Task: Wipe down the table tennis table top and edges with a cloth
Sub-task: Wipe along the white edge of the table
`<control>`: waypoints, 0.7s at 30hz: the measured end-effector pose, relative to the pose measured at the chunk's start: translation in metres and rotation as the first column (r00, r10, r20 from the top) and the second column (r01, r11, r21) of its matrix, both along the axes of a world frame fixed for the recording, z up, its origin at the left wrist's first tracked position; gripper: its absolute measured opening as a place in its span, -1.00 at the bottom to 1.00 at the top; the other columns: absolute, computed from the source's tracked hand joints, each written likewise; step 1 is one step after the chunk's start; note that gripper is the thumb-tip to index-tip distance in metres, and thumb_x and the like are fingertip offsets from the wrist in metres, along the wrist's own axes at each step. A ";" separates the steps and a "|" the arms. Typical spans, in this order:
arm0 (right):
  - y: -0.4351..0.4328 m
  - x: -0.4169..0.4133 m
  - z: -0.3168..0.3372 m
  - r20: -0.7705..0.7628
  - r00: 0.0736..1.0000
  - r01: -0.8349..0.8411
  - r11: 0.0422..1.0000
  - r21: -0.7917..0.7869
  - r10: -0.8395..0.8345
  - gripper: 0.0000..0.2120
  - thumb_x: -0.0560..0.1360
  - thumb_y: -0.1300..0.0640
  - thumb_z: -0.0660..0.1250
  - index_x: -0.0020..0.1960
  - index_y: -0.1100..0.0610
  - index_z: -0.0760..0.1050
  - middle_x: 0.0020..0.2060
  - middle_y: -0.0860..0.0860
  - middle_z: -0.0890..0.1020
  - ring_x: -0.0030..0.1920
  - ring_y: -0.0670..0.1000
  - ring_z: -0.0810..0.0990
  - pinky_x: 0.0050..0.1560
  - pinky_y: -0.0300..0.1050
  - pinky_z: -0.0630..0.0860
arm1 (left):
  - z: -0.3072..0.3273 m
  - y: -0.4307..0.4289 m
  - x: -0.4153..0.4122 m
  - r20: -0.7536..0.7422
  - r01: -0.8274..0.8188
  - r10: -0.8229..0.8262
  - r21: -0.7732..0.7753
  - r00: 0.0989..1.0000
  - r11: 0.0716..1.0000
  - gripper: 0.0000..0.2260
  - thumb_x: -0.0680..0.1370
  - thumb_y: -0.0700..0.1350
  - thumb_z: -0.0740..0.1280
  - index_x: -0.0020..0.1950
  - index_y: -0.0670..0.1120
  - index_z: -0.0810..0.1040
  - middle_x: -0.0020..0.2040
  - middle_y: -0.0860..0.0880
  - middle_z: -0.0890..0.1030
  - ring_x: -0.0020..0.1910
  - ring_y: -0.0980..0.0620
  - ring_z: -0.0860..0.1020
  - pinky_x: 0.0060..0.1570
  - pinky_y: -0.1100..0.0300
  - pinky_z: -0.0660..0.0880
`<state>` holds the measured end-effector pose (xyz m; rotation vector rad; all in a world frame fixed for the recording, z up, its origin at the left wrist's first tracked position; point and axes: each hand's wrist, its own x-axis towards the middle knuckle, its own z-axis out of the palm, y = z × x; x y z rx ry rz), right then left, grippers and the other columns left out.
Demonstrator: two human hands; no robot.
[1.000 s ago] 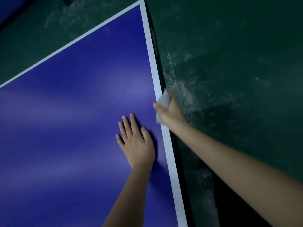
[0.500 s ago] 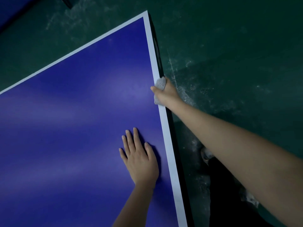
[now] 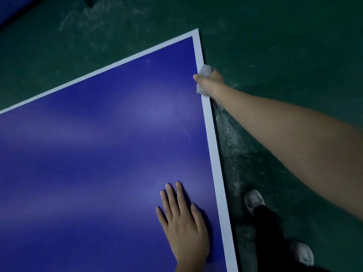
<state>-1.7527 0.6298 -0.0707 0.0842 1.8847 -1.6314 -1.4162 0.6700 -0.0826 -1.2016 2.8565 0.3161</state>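
The blue table tennis table top (image 3: pixel 98 154) with a white border line fills the left and middle of the view; its far right corner is at the top centre. My right hand (image 3: pixel 211 81) grips a pale grey cloth (image 3: pixel 204 70) wrapped over the table's right edge, a short way below that corner; my thumb lies on the white line and my fingers are hidden over the side. My left hand (image 3: pixel 184 222) lies flat on the blue surface near the right edge, fingers straight and spread.
A dark green, scuffed floor (image 3: pixel 275 46) surrounds the table. My two feet in white shoes (image 3: pixel 254 200) stand on it right of the table edge, with dark trouser legs above them. Another blue surface (image 3: pixel 11 8) shows in the top left corner.
My right hand has slid the cloth along the right edge toward the far corner. The view has shifted, so my left hand sits lower in the frame, still flat on the top.
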 end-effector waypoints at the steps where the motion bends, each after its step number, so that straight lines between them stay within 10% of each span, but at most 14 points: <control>1: 0.000 0.002 0.000 0.004 1.000 0.017 1.000 0.002 -0.017 -0.69 0.56 0.06 0.28 0.26 0.15 0.40 0.00 0.00 0.49 0.01 -0.02 0.52 -0.03 -0.22 0.42 | 0.000 0.000 0.000 0.006 0.000 0.000 0.009 1.000 1.000 -0.48 0.52 -0.02 -0.04 0.49 -0.10 0.12 0.50 -0.06 0.15 0.48 -0.05 0.11 0.40 -0.02 -0.05; 5: 0.014 0.032 -0.006 0.003 0.999 0.045 0.999 -0.021 -0.045 -0.88 0.56 0.11 0.28 0.07 0.11 0.40 -0.13 -0.04 0.50 -0.06 -0.05 0.51 -0.06 -0.25 0.37 | 0.006 -0.003 -0.009 -0.014 0.062 -0.062 0.009 0.998 0.998 -0.47 0.50 -0.07 0.01 0.46 -0.18 0.19 0.46 -0.19 0.25 0.45 -0.12 0.19 0.37 -0.03 0.01; 11: 0.040 0.075 -0.020 -0.051 0.999 -0.006 1.000 0.015 0.006 -0.55 0.54 0.09 0.31 0.38 0.11 0.30 0.02 -0.02 0.47 0.00 -0.03 0.49 -0.04 -0.29 0.34 | 0.005 -0.046 -0.118 -0.011 0.237 -0.237 0.002 0.971 0.971 -0.52 0.62 -0.04 -0.04 0.54 -0.06 -0.03 0.55 -0.07 0.01 0.52 0.01 -0.09 0.44 0.07 -0.20; 21: 0.046 0.080 -0.032 -0.004 0.999 -0.054 0.997 -0.059 0.054 -0.35 0.52 0.10 0.35 0.51 0.05 0.13 0.23 0.00 0.46 0.17 -0.02 0.49 0.08 -0.25 0.37 | -0.005 -0.132 -0.255 -0.052 0.080 -0.080 -0.002 0.995 0.997 -0.52 0.64 -0.03 -0.04 0.54 -0.09 -0.04 0.56 -0.06 -0.03 0.53 0.02 -0.09 0.46 0.00 -0.16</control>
